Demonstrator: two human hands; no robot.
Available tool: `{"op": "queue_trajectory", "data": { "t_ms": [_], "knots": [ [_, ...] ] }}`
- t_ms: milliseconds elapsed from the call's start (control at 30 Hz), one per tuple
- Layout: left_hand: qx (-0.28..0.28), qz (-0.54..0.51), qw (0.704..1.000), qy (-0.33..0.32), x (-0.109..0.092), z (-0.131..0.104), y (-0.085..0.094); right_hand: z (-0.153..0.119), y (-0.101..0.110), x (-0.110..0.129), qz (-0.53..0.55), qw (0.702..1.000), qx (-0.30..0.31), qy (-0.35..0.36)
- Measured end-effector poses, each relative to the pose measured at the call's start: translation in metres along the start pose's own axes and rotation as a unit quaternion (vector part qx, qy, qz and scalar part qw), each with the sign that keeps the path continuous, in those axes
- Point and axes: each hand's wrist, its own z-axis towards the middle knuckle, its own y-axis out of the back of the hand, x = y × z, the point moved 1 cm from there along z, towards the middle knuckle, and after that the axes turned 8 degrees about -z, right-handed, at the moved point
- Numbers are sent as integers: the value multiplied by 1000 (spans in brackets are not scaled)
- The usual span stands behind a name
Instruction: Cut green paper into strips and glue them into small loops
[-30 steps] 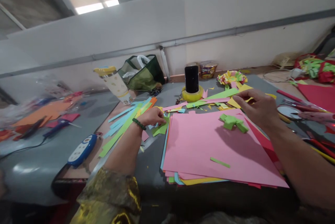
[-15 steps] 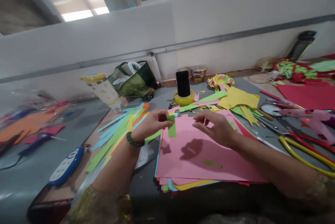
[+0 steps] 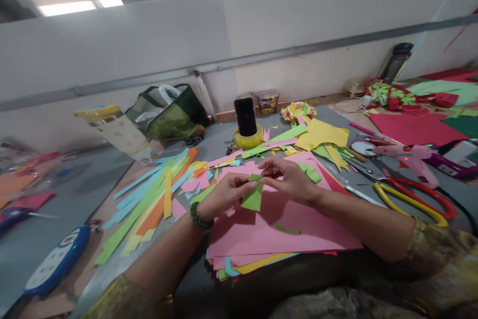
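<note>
A short green paper strip (image 3: pixel 253 198) is pinched between my two hands, above a stack of coloured paper (image 3: pixel 239 239) with pink sheets on top. My left hand (image 3: pixel 232 193), with a dark green bead bracelet at the wrist, grips the strip's upper left side. From the right, the fingertips of my right hand (image 3: pixel 289 179) close on its upper edge. A thin green scrap (image 3: pixel 287 229) lies on the pink sheet below. Behind my right hand, a folded green paper piece (image 3: pixel 309 172) rests on the stack.
Left of the stack lie coloured paper strips (image 3: pixel 149 204), a blue-and-white case (image 3: pixel 58 262) and a tilted tumbler (image 3: pixel 121 135). A phone (image 3: pixel 245 117) stands in a yellow tape roll (image 3: pixel 249 137). Scissors (image 3: pixel 411 199) and a pink glue gun (image 3: pixel 409 159) lie at right.
My right hand has moved left to meet my left hand and now pinches the green strip too. The strip has tilted. The whole view has shifted to the right.
</note>
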Motion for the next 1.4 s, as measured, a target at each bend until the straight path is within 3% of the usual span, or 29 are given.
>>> {"op": "queue_trajectory", "data": {
  "t_ms": [133, 233, 367, 433, 500, 533, 600, 667, 733, 867, 1033, 1100, 1167, 1267, 1333, 1400],
  "knots": [
    [-28, 50, 998, 6, -4, -2, 11, 0, 2, -2, 2, 1000, 5, -18],
    [-76, 128, 988, 27, -7, -7, 36, 1, 4, -4, -6, 999, 5, -31],
    [-99, 277, 950, 106, -11, -16, 73, 1, 4, -5, -3, 999, 11, -43],
    [-173, 334, 921, 97, -15, -18, 78, 1, 4, -4, 3, 998, 15, -56],
    [-246, 351, 902, 44, -19, -19, 70, 1, 4, -2, 15, 997, 14, -71],
    [-255, 340, 905, 15, -20, -17, 61, 0, 4, -1, 24, 997, 11, -77],
    [-207, 278, 937, -26, -18, -13, 38, 0, 2, 1, 45, 995, 6, -87],
    [-120, 194, 973, -28, -12, -8, 14, -1, 1, 1, 61, 994, -3, -90],
    [-63, 115, 991, -23, -5, -4, -2, 0, -1, 0, 70, 994, -14, -88],
    [-44, 37, 998, -16, 1, -1, -7, 1, 2, 1, 69, 995, -13, -78],
    [-47, 168, 984, -27, 0, -2, -2, -20, 32, 35, -123, 990, -50, 39],
    [-37, 233, 971, -38, 1, -1, -3, -40, 53, 51, -215, 968, -92, 90],
    [-6, 270, 962, -31, 2, -1, -6, -63, 79, 58, -297, 937, -164, 84],
    [24, 278, 960, -13, 3, -1, -7, -101, 126, 46, -417, 863, -281, -42],
    [20, 273, 962, -7, 2, -1, -7, -124, 159, 27, -513, 779, -336, -131],
    [11, 274, 962, -1, 1, -1, -7, -138, 187, 3, -581, 709, -345, -203]
  ]
}}
